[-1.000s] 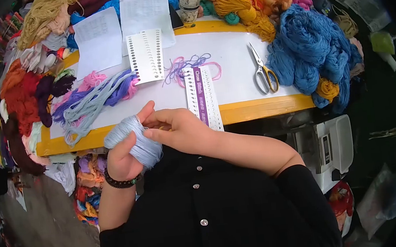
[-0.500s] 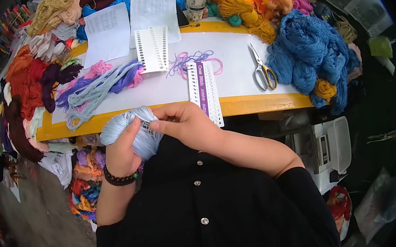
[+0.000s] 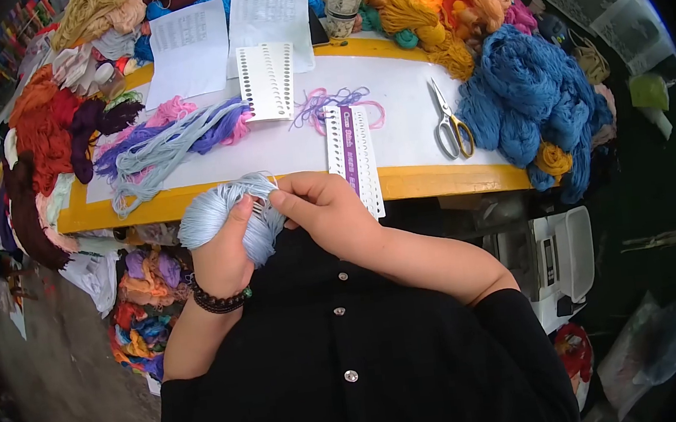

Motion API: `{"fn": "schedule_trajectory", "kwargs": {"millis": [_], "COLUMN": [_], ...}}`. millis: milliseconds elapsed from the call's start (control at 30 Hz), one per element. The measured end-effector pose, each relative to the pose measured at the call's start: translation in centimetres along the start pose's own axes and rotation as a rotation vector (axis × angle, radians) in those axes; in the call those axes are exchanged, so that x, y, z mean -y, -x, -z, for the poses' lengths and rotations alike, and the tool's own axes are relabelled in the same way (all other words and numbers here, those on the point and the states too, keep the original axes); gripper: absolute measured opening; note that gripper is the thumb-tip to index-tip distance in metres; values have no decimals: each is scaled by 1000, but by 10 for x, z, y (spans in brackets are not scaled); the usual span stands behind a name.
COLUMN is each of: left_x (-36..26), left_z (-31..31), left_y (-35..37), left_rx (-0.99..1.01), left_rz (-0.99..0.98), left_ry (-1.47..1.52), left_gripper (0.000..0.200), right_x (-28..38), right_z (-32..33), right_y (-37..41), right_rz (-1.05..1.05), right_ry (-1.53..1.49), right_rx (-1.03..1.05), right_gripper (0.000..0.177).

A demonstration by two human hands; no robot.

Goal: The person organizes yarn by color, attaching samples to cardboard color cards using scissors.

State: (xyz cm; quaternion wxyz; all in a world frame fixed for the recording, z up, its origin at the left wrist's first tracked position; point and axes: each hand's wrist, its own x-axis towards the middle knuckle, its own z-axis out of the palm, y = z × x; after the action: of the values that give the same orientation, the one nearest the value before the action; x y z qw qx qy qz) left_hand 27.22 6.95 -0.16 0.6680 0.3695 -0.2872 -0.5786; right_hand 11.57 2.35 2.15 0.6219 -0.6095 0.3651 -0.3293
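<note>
A pale blue ball of yarn [image 3: 211, 214] is held in front of my chest, at the table's near edge. My left hand [image 3: 225, 252] is wrapped round its lower side, with the thumb on top. My right hand [image 3: 317, 205] pinches strands at the ball's right side between thumb and fingers. On the table just beyond lie loose light blue, violet and pink thread hanks [image 3: 170, 142]. Near my right hand rests a punched card with a purple strip [image 3: 350, 156], with pink and violet threads through or under its top. A white punched card [image 3: 265, 83] lies farther back.
Scissors with yellow-lined handles [image 3: 453, 129] lie right of the cards. A large blue yarn heap [image 3: 526, 84] covers the table's right end. Printed sheets [image 3: 189, 49] and a paper cup [image 3: 344, 4] stand at the back. Red and orange hanks [image 3: 50, 134] fill the left.
The yarn ball and both hands have shifted slightly right. My right fingers have lifted strands at the top of the ball, which now spread loosely between the hands.
</note>
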Motion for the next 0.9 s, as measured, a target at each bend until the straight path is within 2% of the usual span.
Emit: {"fn": "schedule_trajectory", "kwargs": {"millis": [67,133,233,367,467,533,733,767,833,900], "left_x": [-2,-4,1,3,5,6,7,8,9,13], "left_z": [1,-1,5,4,3,4,7,7,7,12], "left_y": [-2,-4,-6,-4,-3,-3,-5,-4,-4,-4], "left_rx": [-17,8,93,19,-37,-66,-39,-39,-39,-16], "left_rz": [49,24,-58,-53,-85,-26,-11,-9,-21,-34], "left_ry": [64,-20,-154,-171,-123,-73,-54,-55,-20,-86], "left_gripper": [22,22,21,21,20,20,20,20,19,19], "right_x": [-3,-6,-7,-4,-5,-14,-6,-7,-10,-3], "right_z": [0,0,-1,-3,-3,-4,-7,-6,-5,-1], "right_y": [-3,-5,-5,-3,-4,-7,-6,-6,-8,-7], "right_rz": [-19,-50,-54,-74,-131,-96,-107,-108,-128,-140], "right_ry": [-109,-163,-40,-23,-89,-274,-373,-374,-140,-57], "right_rx": [-6,0,10,5,2,1,-32,-32,-17,-8], "right_gripper": [19,19,19,20,20,20,15,15,14,14]}}
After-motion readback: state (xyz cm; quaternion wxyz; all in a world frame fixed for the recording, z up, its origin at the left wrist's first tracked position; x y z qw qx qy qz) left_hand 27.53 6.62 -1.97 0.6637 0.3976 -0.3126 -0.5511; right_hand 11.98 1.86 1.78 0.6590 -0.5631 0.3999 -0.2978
